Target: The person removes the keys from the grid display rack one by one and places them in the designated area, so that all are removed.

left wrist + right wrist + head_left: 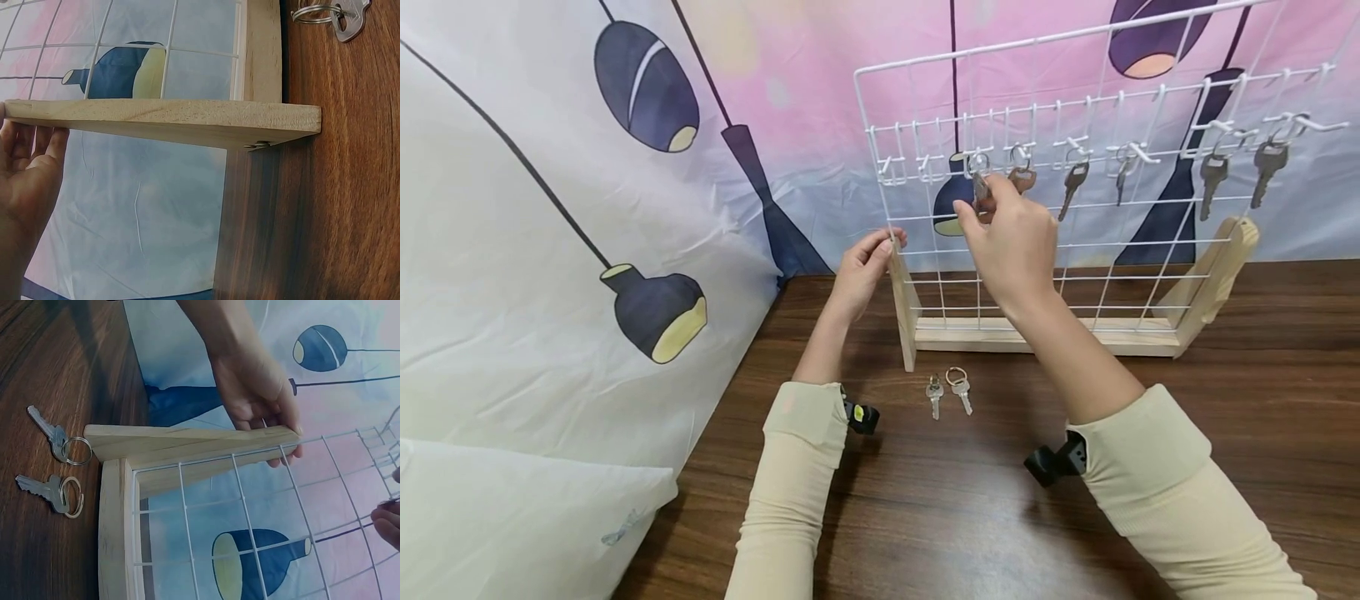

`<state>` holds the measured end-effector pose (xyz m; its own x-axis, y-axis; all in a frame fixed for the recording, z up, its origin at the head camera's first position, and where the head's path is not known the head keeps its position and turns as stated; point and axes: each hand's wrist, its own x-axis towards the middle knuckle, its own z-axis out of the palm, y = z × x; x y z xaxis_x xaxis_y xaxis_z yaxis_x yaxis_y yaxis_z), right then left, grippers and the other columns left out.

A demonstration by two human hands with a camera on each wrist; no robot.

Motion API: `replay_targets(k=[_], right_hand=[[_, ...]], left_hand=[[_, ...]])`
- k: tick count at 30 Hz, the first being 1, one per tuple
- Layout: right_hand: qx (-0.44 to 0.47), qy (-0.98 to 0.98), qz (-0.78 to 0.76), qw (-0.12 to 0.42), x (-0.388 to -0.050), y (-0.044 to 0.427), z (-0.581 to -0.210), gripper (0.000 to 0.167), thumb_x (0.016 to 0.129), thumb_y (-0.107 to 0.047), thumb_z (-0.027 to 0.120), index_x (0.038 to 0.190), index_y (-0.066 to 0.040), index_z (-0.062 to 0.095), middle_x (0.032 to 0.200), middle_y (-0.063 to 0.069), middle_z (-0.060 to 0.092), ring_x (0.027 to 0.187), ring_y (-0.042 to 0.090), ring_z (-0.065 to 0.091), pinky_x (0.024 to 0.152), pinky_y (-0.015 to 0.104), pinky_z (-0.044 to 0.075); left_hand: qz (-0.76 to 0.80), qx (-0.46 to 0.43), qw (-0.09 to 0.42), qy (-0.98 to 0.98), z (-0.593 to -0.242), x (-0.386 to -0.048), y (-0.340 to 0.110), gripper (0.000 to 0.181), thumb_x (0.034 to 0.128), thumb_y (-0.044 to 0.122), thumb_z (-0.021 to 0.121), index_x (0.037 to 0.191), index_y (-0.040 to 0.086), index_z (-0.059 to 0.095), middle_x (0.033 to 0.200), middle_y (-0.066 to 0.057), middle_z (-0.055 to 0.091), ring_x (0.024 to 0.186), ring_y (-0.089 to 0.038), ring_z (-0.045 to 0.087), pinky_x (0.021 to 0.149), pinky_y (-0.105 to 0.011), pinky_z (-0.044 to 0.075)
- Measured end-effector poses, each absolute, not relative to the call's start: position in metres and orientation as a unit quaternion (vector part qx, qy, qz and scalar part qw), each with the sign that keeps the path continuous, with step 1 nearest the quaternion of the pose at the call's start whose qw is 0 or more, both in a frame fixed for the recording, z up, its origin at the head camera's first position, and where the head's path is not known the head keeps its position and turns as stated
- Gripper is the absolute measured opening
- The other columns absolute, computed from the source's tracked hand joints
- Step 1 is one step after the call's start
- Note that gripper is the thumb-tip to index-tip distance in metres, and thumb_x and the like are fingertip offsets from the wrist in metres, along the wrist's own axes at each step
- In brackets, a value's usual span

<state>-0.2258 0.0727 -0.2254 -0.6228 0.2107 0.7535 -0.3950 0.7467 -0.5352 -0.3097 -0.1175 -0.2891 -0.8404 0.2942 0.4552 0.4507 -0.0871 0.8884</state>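
A white wire rack stands on a wooden base (pixel 1045 340), with hooks along its upper part. My left hand (pixel 859 273) grips the top end of the rack's left wooden side piece (pixel 903 312); thumb and fingers lie on either side of it in the right wrist view. My right hand (pixel 1018 250) pinches a silver key (pixel 980 190) between thumb and fingers, its ring up at a hook. Whether the ring is fully on the hook cannot be seen clearly. In the right wrist view only fingertips (pixel 389 526) show at the edge.
Several keys, such as one dark key (pixel 1074 185), hang from hooks to the right. Two hooks at the left hold nothing. Two ringed keys, a left one (pixel 935 398) and a right one (pixel 962 392), lie on the brown table (pixel 940 500). A patterned cloth (pixel 550 333) hangs behind and at left.
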Motion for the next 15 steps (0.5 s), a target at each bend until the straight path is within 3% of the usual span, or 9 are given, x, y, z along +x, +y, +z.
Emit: replay_targets(k=[6,10,15], right_hand=[[0.074,-0.798,0.368,0.472,-0.2259,0.0723,-0.2269,0.013,0.085,-0.009,0.060,0.090,0.003,0.065,0.065,0.011,0.063,0.057,0.029,0.056,0.056,0.045,0.042],[0.085,-0.784,0.385,0.479,-0.2243,0.0756,-0.2268,0.019,0.083,-0.004,0.058,0.098,0.004,0.066,0.064,0.012,0.063,0.056,0.026,0.055,0.057,0.043,0.041],[0.095,-0.778,0.398,0.476,-0.2190,0.0771,-0.2263,0.018,0.082,-0.003,0.057,0.095,0.004,0.067,0.061,0.011,0.062,0.053,0.024,0.053,0.056,0.038,0.039]], left_hand=[[-0.685,-0.276,0.055,-0.672,-0.2888,-0.3094,-0.1179,0.031,0.0980,0.005,0.042,0.121,-0.016,0.048,0.119,-0.032,0.050,0.109,-0.019,0.053,0.094,-0.034,0.042],[-0.689,-0.281,0.055,-0.666,-0.2884,-0.3101,-0.1175,0.031,0.0978,0.004,0.042,0.121,-0.016,0.048,0.121,-0.037,0.046,0.107,-0.018,0.053,0.094,-0.034,0.042],[-0.691,-0.283,0.056,-0.663,-0.2898,-0.3113,-0.1176,0.031,0.0975,0.003,0.042,0.120,-0.017,0.047,0.121,-0.038,0.046,0.107,-0.017,0.054,0.095,-0.035,0.042]])
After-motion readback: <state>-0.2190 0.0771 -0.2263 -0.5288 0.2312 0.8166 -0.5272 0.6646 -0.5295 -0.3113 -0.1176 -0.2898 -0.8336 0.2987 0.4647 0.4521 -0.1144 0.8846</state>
